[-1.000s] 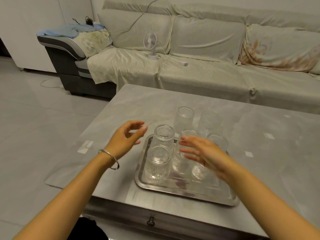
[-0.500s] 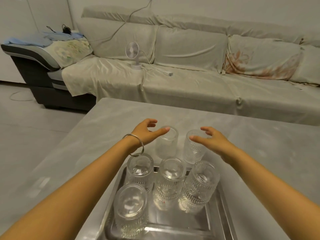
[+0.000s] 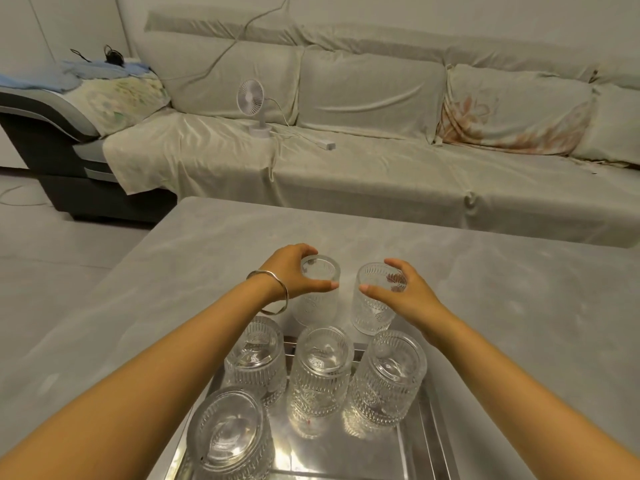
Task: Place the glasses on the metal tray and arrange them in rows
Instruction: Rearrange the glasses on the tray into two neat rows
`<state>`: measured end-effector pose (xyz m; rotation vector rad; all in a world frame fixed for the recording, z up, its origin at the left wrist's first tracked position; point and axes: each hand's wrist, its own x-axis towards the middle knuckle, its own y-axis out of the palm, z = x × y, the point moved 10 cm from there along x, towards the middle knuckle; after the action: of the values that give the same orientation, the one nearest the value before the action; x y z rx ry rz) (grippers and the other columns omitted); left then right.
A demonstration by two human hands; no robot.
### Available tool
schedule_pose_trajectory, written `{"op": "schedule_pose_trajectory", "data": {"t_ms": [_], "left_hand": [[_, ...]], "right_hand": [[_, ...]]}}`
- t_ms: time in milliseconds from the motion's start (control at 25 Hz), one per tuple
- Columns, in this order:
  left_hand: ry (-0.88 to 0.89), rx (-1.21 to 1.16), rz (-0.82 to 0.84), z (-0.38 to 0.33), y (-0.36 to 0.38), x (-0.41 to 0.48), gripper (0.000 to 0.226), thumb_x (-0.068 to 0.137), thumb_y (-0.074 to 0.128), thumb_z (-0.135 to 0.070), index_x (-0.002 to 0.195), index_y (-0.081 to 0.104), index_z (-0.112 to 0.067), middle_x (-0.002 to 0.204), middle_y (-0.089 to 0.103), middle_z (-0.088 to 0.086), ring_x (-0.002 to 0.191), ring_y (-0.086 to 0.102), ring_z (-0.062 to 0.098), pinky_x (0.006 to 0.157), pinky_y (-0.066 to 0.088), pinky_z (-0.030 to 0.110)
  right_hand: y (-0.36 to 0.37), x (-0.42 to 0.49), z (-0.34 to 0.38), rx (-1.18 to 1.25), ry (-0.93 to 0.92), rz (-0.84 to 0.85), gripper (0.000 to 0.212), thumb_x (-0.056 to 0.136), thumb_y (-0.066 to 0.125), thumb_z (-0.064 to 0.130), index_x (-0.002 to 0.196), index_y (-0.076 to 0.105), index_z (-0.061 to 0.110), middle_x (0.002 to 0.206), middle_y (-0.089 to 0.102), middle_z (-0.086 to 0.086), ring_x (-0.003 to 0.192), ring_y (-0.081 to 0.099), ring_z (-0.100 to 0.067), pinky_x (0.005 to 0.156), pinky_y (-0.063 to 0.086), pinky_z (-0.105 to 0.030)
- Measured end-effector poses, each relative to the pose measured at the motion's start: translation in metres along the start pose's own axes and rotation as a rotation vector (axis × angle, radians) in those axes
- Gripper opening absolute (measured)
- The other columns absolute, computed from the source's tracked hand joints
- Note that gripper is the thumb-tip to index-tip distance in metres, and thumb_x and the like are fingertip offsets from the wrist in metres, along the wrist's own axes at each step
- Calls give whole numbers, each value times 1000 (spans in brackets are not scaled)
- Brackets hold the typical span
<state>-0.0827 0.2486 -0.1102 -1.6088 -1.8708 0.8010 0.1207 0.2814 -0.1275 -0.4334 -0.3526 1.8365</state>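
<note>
While four ribbed clear glasses (image 3: 320,372) are held upright in the metal tray (image 3: 420,441), two more beyond its far edge on the desk (image 3: 502,289) are clasped: left grip (image 3: 294,271), right grip (image 3: 403,292).

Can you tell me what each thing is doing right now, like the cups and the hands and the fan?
Left hand: wrapped around the left glass on the table.
Right hand: closing on the right glass, also off the tray.
Four glasses on the tray: three in a row, one nearer.
Fan: standing on the sofa; spinning or not, cannot tell.
</note>
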Motion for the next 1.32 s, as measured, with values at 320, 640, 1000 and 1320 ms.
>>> {"op": "schedule_pose_trajectory", "data": {"t_ms": [320, 640, 1000, 1320], "left_hand": [[74, -183, -316, -31, -74, -39, 80, 59, 74, -54, 124, 54, -13, 123, 63, 7, 106, 60, 20, 92, 50, 33], [332, -207, -312, -112, -115, -148, 82, 51, 69, -63, 124, 50, -28, 116, 61, -8, 107, 57, 7, 84, 54, 23], [367, -329, -261, -114, -79, -224, 82, 54, 78, -52, 124, 41, -36, 115, 61, -15, 109, 55, -5, 85, 46, 8], [138, -293, -216, -32, -41, -232, 49, 88, 35, -51, 132, 42, -33, 138, 48, -9, 130, 40, 7, 107, 32, 25]], "right_hand": [[-25, -39, 41, 66, -71, -114, 77, 69, 73, 54, 136, 43, 28, 145, 42, -1, 124, 43, -16, 90, 37, -30], [12, -123, 110, 278, 73, 332, 79, 54, 68, 68, 116, 54, 22, 115, 66, -10, 96, 72, -23, 78, 60, -35], [29, -186, 77, 264, 150, 383, 60, 48, 77, 60, 97, 62, 29, 93, 75, -14, 82, 75, -25, 75, 61, -36], [43, -203, 23, 312, 281, 350, 77, 35, 81, 59, 99, 67, 17, 103, 72, -15, 89, 74, -30, 76, 60, -38]]}}
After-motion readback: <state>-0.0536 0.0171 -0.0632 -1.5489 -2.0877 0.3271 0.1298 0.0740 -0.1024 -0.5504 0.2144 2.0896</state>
